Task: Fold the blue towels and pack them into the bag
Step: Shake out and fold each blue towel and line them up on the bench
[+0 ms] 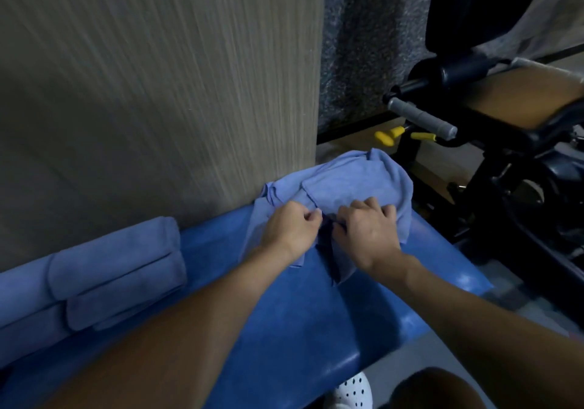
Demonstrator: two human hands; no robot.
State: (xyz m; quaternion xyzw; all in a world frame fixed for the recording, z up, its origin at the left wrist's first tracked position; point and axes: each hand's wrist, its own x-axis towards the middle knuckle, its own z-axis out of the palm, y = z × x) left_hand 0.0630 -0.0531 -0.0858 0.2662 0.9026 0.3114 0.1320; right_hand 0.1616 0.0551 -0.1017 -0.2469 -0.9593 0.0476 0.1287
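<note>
A loose, crumpled blue towel (341,184) lies at the far right end of a blue padded bench (284,314), against a wood-grain wall. My left hand (290,228) grips the towel's near edge with curled fingers. My right hand (366,228) sits just beside it, fingers curled into the same cloth. The two hands almost touch. A stack of folded blue towels (120,272) rests on the bench at the left. No bag is in view.
The wood-grain wall panel (158,92) rises right behind the bench. Black exercise equipment with a grey handle (420,118), yellow knobs (388,135) and a tan pad (521,95) stands at the right. A white perforated shoe (354,393) shows below the bench edge.
</note>
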